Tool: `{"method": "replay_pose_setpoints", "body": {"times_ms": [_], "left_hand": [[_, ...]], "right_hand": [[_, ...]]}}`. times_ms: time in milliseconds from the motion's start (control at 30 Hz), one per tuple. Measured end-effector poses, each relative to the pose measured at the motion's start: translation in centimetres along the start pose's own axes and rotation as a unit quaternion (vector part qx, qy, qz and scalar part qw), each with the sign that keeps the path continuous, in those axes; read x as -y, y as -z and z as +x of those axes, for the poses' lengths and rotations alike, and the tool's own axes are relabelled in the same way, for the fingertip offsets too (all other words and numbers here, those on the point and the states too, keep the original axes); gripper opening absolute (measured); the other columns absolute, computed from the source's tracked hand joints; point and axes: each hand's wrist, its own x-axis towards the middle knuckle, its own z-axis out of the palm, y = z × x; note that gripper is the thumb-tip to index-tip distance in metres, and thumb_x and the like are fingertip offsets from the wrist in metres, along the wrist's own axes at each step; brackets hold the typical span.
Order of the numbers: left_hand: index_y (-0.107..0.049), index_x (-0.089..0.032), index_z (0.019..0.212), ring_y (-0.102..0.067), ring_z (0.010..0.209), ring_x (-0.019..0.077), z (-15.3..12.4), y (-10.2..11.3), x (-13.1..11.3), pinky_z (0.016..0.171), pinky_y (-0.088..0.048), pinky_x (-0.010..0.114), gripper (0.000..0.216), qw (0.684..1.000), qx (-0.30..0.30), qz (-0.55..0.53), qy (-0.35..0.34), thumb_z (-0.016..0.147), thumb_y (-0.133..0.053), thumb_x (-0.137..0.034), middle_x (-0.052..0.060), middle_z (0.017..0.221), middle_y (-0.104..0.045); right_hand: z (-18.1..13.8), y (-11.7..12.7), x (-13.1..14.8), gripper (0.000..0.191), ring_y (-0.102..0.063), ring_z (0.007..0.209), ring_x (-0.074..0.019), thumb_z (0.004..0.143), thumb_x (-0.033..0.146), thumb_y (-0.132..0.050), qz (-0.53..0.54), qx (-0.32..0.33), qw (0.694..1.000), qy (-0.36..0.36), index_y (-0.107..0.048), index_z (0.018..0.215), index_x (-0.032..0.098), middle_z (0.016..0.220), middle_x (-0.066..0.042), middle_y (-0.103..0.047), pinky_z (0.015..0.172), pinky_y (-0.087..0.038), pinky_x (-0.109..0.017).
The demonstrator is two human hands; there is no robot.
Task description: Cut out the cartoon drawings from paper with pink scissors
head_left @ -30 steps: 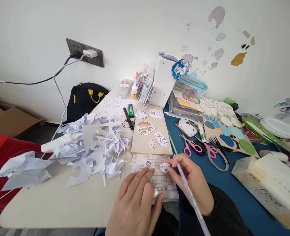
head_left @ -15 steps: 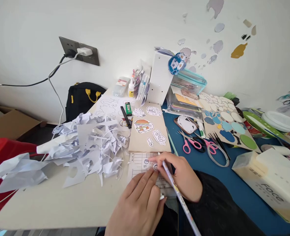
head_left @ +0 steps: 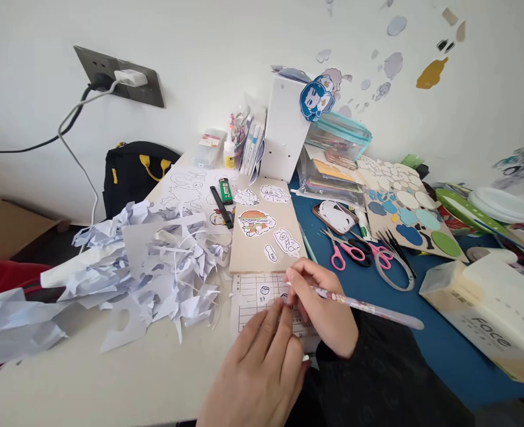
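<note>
A pen (head_left: 368, 306) with a pale patterned barrel is gripped in my right hand (head_left: 322, 299), its rear end pointing right. My left hand (head_left: 262, 362) lies over the printed grid sheet (head_left: 248, 287), fingers stretched forward and pressed together. By its thumb pokes out the end of a small white object (head_left: 306, 357), mostly hidden. Small ink doodles (head_left: 264, 290) show on the sheet, one partly covered at my left fingertips. Directly beyond, a beige board (head_left: 262, 261) carries paper cutouts, among them a coloured burger drawing (head_left: 255, 223).
Crumpled paper scraps (head_left: 168, 267) heap up on the left. Right of the board lie pink-handled scissors (head_left: 344, 252), a tape roll (head_left: 395, 270) and black tweezers (head_left: 390, 246). A tissue pack (head_left: 488, 320) sits at right; a white holder (head_left: 284, 130) stands behind the board.
The pen has swung from pointing down toward me to lying nearly level toward the right. My right hand has turned with it. The view has shifted slightly.
</note>
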Motion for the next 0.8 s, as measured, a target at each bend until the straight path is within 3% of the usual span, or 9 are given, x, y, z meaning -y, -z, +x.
{"method": "replay_pose_setpoints", "body": {"times_ms": [100, 333, 800], "left_hand": [[-0.059, -0.016, 0.085, -0.065, 0.114, 0.026, -0.1, -0.2, 0.0, 0.097, -0.045, 0.038, 0.028, 1.0, -0.007, -0.009, 0.006, 0.098, -0.034, -0.017, 0.012, 0.116, -0.073], [-0.06, -0.016, 0.087, -0.067, 0.11, 0.0253, -0.4, -1.0, -0.1, 0.095, -0.042, 0.038, 0.027, 0.999, -0.018, -0.036, 0.022, 0.099, -0.036, -0.019, 0.011, 0.113, -0.074], [-0.062, -0.012, 0.099, -0.069, 0.107, 0.0253, -0.6, -1.5, -0.2, 0.098, -0.038, 0.037, 0.024, 0.998, -0.04, -0.047, 0.018, 0.096, -0.039, -0.015, 0.013, 0.114, -0.074]], "right_hand": [[0.1, -0.1, -0.2, 0.034, -0.035, 0.043, -0.0114, 0.088, 0.03, -0.051, -0.042, -0.032, 0.999, 0.009, -0.039, 0.057, 0.023, 0.048, 0.008, -0.036, 0.043, -0.03, -0.024], [0.3, -0.5, -0.2, 0.035, -0.03, 0.043, -0.011, 0.076, 0.019, -0.052, -0.112, -0.074, 0.991, 0.025, -0.028, 0.052, 0.024, 0.044, 0.009, -0.031, 0.045, -0.029, -0.026], [0.4, -0.8, -0.1, 0.034, -0.028, 0.043, -0.0098, 0.075, 0.019, -0.051, -0.148, -0.064, 0.986, 0.03, -0.028, 0.051, 0.023, 0.045, 0.009, -0.029, 0.043, -0.027, -0.024]]}}
